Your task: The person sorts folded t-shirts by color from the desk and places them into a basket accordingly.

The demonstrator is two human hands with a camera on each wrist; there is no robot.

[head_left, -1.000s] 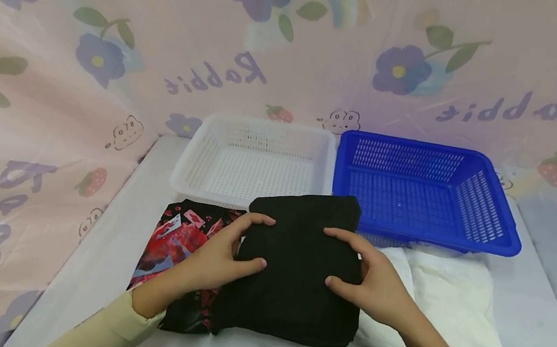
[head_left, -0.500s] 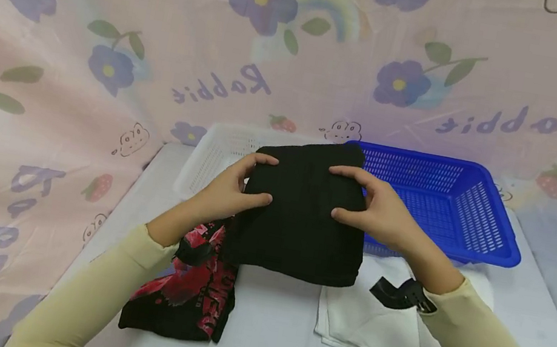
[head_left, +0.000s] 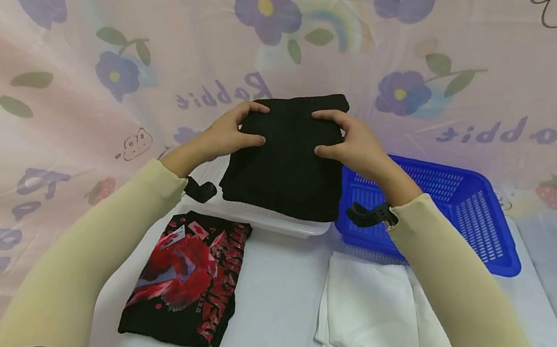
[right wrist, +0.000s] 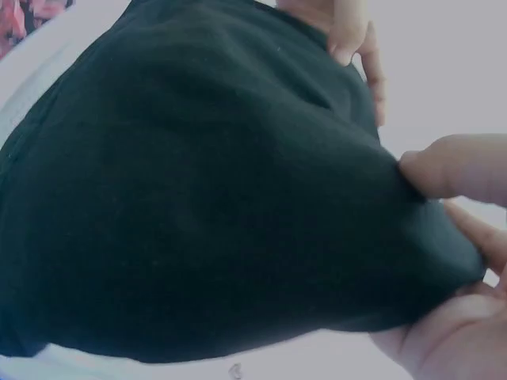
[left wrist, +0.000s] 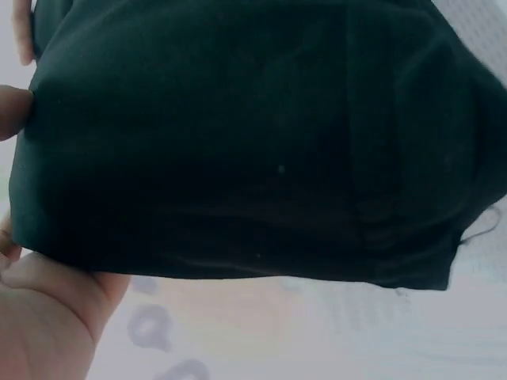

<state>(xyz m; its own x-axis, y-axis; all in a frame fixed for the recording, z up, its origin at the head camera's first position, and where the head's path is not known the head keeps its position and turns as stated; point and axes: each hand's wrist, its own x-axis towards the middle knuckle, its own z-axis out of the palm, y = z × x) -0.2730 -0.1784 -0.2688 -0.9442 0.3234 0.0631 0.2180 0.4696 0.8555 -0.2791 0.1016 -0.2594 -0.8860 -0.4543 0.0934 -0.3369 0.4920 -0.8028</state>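
1. The left hand [head_left: 226, 134] grips the left edge of a folded black garment [head_left: 287, 156], thumb on top and fingers curled under it.
2. The right hand [head_left: 352, 143] grips the right edge the same way; its thumb [right wrist: 455, 166] presses into the cloth in the right wrist view.
3. The black garment is held in the air between both hands, above the near rim of a white basket [head_left: 271, 219], which it mostly hides.
4. A blue basket [head_left: 470, 215] stands just right of the white one, touching or nearly so.
5. On the table [head_left: 276, 320] nearer the person lie a folded black shirt with a red print [head_left: 186, 278] on the left and a folded white cloth [head_left: 381, 319] on the right, well apart from each other.
6. A pink floral sheet [head_left: 116, 17] hangs behind it all.
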